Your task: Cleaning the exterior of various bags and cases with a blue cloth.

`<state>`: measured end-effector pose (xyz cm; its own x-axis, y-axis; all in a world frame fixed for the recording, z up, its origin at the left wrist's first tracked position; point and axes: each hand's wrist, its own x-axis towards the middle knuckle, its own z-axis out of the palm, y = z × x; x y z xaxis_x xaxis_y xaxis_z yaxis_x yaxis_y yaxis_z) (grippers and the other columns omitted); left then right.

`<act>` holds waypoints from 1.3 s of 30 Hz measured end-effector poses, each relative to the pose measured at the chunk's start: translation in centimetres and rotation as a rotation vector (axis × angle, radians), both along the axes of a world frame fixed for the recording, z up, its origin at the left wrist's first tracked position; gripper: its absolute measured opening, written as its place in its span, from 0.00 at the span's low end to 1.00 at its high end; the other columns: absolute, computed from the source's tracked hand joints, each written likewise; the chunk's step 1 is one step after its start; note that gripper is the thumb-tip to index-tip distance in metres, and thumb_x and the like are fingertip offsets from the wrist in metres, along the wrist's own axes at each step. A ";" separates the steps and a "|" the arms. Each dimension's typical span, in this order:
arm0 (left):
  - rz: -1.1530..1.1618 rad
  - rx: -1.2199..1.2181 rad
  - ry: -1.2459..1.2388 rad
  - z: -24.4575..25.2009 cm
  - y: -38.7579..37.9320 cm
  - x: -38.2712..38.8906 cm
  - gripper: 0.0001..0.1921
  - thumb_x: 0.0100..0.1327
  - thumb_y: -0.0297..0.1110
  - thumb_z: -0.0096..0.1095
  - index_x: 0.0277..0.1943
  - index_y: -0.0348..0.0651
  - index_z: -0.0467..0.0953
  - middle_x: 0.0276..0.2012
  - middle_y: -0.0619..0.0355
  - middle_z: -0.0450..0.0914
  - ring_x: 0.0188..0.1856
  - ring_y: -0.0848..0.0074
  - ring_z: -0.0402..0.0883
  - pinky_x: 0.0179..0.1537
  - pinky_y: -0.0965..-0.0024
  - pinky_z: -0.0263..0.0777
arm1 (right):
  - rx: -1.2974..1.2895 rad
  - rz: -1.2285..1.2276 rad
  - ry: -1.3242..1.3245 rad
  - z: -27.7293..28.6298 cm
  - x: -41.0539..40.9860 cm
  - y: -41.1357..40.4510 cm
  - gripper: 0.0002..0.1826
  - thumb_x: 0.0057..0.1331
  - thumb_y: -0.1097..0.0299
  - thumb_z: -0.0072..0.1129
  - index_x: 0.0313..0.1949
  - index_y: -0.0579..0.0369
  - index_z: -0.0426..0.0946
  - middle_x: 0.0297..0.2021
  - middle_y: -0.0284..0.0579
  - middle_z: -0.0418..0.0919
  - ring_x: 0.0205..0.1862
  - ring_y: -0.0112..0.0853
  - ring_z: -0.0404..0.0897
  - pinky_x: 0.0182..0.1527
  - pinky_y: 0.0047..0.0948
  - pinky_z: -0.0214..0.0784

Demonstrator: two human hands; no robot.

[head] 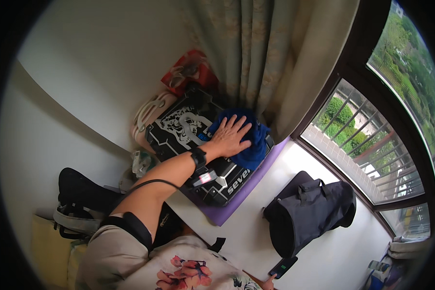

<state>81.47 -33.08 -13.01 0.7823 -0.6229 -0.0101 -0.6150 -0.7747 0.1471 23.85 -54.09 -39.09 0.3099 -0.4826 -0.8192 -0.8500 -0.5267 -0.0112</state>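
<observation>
My left hand (232, 137) lies palm down with its fingers spread on a crumpled blue cloth (255, 154). The cloth rests on the upper right part of a black hard case (166, 145) with white and blue graphics. Under the case is a purple mat (221, 214). A black strap and a cabled device circle my left wrist. Only part of my right hand (269, 284) shows at the bottom edge, a finger at the near end of a dark phone (283, 267); the rest is hidden.
A black fabric bag (311, 214) lies on the white surface (239, 232), right of the case. Behind the case are a red bag (190, 72), a pink bag (154, 112) and a long curtain (250, 47). A barred window stands right; a black padded item (83, 188) is at left.
</observation>
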 end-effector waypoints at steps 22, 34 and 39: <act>0.567 -0.125 -0.083 -3.4 22.3 13.8 0.34 0.61 0.59 0.37 0.61 0.40 0.58 0.51 0.36 0.68 0.51 0.48 0.70 0.53 0.58 0.61 | 0.092 0.073 0.050 -7.0 -6.6 -1.4 0.38 0.62 0.64 0.40 0.64 0.59 0.30 0.37 0.63 0.75 0.37 0.51 0.74 0.39 0.43 0.68; 0.747 -0.017 0.032 -0.4 26.6 0.2 0.21 0.65 0.44 0.40 0.43 0.33 0.72 0.51 0.40 0.69 0.51 0.51 0.69 0.52 0.58 0.61 | -0.029 0.028 0.118 3.0 2.7 0.6 0.45 0.56 0.74 0.49 0.63 0.67 0.26 0.40 0.65 0.74 0.41 0.51 0.76 0.42 0.39 0.70; 0.607 -0.163 -0.436 -2.7 20.4 -5.0 0.17 0.64 0.37 0.45 0.43 0.28 0.72 0.58 0.35 0.60 0.59 0.44 0.58 0.60 0.54 0.53 | 0.032 0.055 0.031 2.9 1.0 -0.5 0.43 0.59 0.73 0.45 0.65 0.55 0.26 0.41 0.64 0.73 0.41 0.50 0.75 0.43 0.39 0.68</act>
